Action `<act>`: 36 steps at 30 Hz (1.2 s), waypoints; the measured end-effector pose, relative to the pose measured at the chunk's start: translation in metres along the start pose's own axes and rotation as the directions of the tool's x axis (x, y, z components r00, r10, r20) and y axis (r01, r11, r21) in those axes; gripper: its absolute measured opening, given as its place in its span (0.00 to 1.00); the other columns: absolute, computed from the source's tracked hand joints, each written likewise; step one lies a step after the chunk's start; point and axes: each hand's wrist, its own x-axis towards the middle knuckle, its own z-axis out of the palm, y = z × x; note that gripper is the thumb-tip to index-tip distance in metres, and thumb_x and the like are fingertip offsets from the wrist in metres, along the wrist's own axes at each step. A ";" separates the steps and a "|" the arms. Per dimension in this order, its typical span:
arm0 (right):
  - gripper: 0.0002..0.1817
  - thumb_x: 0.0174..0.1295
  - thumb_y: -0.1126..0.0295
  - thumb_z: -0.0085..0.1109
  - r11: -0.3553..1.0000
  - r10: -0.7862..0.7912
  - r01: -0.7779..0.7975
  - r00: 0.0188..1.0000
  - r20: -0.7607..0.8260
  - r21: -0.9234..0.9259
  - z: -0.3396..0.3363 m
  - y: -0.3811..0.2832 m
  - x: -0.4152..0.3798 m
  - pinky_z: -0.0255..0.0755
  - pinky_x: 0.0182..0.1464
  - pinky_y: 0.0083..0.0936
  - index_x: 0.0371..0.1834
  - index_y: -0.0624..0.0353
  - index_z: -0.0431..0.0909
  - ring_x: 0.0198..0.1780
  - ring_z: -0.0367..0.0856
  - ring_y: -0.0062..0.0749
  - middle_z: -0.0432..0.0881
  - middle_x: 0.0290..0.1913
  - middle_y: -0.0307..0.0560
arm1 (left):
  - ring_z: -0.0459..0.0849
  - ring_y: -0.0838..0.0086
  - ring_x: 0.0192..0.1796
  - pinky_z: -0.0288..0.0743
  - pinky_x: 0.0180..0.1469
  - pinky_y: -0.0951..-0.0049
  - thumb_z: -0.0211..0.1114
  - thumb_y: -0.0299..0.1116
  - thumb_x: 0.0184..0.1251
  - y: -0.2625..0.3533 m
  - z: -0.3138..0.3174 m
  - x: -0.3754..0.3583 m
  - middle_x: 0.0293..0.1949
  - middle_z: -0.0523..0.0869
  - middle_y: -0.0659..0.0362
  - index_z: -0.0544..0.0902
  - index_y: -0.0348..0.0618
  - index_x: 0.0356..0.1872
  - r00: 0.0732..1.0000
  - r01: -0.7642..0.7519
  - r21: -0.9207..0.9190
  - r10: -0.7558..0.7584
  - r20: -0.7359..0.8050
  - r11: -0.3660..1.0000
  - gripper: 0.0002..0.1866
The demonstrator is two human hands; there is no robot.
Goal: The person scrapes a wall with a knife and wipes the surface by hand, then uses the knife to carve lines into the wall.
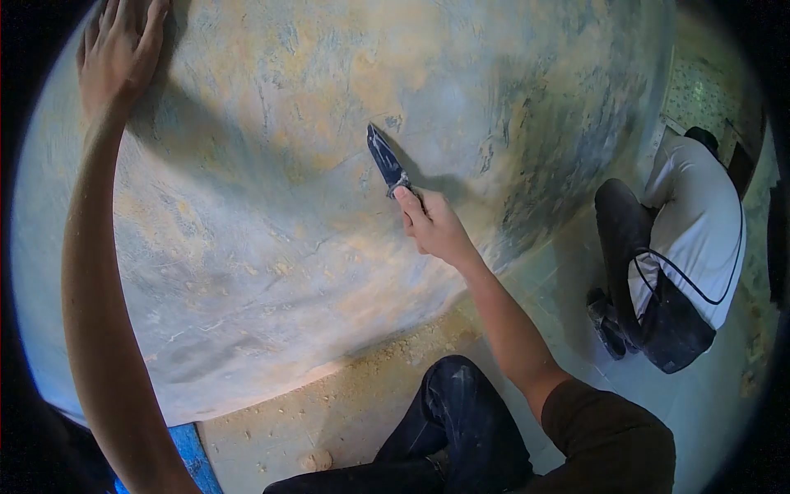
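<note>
A large curved surface (313, 206), mottled blue, grey and ochre, fills most of the view. My right hand (432, 222) grips the handle of a dark, pointed blade tool (383, 156), whose tip points up and slightly left against or close to the surface. Pale smears mark the blade. At the upper left my left hand (119, 53) lies on the surface with its fingers stretched out, holding nothing.
At the right a person (695, 214) in a light top crouches beside the surface, with a dark bag (676, 329). Crumbs litter the floor (346, 395) along the surface's lower edge. A blue item (196, 457) lies at the lower left, near my legs.
</note>
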 end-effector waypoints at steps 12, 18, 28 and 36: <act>0.28 0.76 0.47 0.48 0.997 0.024 -0.025 0.999 0.021 0.074 0.009 -0.007 0.005 0.60 0.23 0.26 0.24 0.58 0.69 0.19 0.65 0.19 0.66 0.16 0.34 | 0.46 0.44 0.81 0.46 0.79 0.41 0.22 0.73 0.71 -0.002 0.001 -0.001 0.81 0.49 0.48 0.52 0.44 0.79 1.000 0.000 -0.025 0.000 -0.004 1.000 0.48; 0.27 0.76 0.48 0.50 0.996 0.087 -0.086 0.995 -0.042 0.020 0.002 0.015 -0.019 0.61 0.22 0.24 0.24 0.58 0.69 0.19 0.65 0.18 0.66 0.16 0.33 | 0.47 0.44 0.81 0.47 0.79 0.40 0.24 0.72 0.71 -0.003 0.000 0.000 0.80 0.50 0.48 0.52 0.43 0.79 1.000 -0.005 -0.031 0.005 -0.016 0.999 0.48; 0.27 0.76 0.47 0.49 0.981 0.110 -0.101 0.993 -0.044 0.167 0.008 -0.007 -0.002 0.55 0.14 0.21 0.24 0.56 0.67 0.14 0.60 0.15 0.63 0.16 0.31 | 0.47 0.43 0.81 0.46 0.79 0.40 0.22 0.73 0.70 -0.004 0.003 -0.002 0.80 0.51 0.47 0.52 0.42 0.79 1.000 0.003 -0.035 -0.004 -0.021 0.999 0.49; 0.27 0.76 0.46 0.49 0.959 0.218 -0.210 0.976 -0.024 0.190 0.000 0.012 -0.014 0.58 0.15 0.23 0.25 0.57 0.68 0.14 0.62 0.16 0.63 0.15 0.32 | 0.52 0.60 0.81 0.44 0.81 0.57 0.48 0.47 0.74 0.020 0.011 -0.011 0.78 0.61 0.56 0.64 0.47 0.75 0.962 0.182 0.197 -0.132 -0.240 0.963 0.31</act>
